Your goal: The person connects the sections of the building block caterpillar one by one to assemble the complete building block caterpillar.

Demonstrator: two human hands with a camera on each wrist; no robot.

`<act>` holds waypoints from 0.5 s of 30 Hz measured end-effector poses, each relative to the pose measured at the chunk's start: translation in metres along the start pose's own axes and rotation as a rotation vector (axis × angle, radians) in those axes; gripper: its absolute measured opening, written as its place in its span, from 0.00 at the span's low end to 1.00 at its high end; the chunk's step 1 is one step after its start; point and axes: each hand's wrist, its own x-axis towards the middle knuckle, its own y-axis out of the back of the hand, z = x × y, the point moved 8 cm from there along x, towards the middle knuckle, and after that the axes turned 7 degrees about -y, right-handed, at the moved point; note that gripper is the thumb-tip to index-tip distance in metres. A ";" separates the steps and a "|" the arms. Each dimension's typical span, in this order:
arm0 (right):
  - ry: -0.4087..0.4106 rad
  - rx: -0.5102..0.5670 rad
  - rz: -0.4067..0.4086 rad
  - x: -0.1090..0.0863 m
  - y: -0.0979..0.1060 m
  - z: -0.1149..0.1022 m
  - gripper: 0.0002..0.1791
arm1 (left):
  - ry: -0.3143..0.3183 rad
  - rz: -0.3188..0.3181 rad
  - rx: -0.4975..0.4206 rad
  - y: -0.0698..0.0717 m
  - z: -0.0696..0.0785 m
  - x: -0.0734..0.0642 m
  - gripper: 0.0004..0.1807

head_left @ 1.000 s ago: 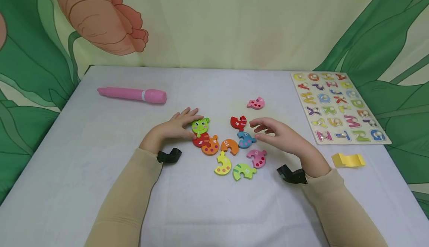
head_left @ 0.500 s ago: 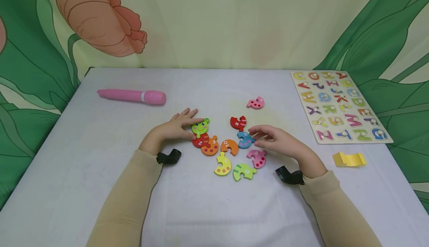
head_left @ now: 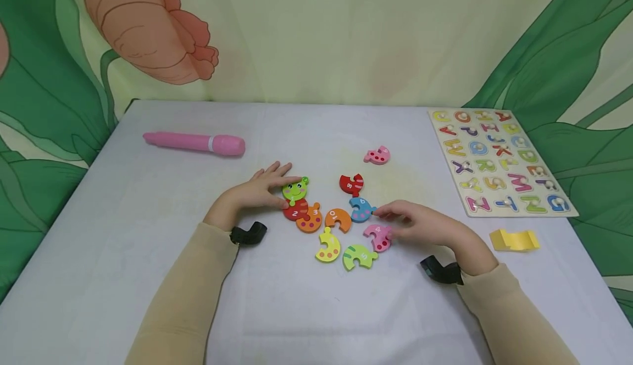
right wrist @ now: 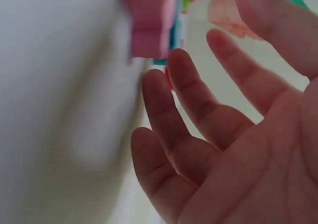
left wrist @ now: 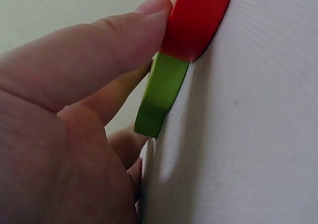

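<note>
My left hand [head_left: 252, 192] rests by the joined puzzle pieces, index finger along the top of the green smiling caterpillar head [head_left: 295, 191] and thumb at the edge of the red "2" piece [head_left: 295, 210]. In the left wrist view the thumb touches the side of the red piece [left wrist: 198, 20], beside the green one [left wrist: 164, 85]. An orange "3" piece [head_left: 310, 219] joins the red one. My right hand [head_left: 425, 223] hovers with loosely bent fingers, thumb tip at the pink "4" piece [head_left: 379, 237] and fingertips near the blue piece [head_left: 361, 210]. In the right wrist view nothing lies between its fingers.
Loose pieces lie around: orange [head_left: 338, 219], yellow [head_left: 328, 245], green "5" [head_left: 359, 256], red "8" [head_left: 351, 184] and dotted pink [head_left: 378, 155]. A pink marker-like stick [head_left: 194, 143] is back left. At right are a letter board [head_left: 499, 161] and a yellow block [head_left: 514, 240].
My right hand has come down and toward me, from beside the blue piece to the pink "4" piece. My left hand stays almost in place at the green head and red piece.
</note>
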 end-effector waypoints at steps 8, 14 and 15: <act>0.090 -0.193 -0.017 -0.006 -0.020 -0.007 0.29 | 0.000 -0.004 0.009 -0.001 -0.001 0.002 0.37; 0.093 -0.202 0.017 -0.005 -0.018 -0.012 0.27 | -0.024 -0.006 0.006 0.000 -0.001 0.000 0.37; 0.086 -0.188 0.024 -0.005 -0.016 -0.011 0.27 | -0.028 -0.007 0.006 -0.001 -0.001 -0.001 0.36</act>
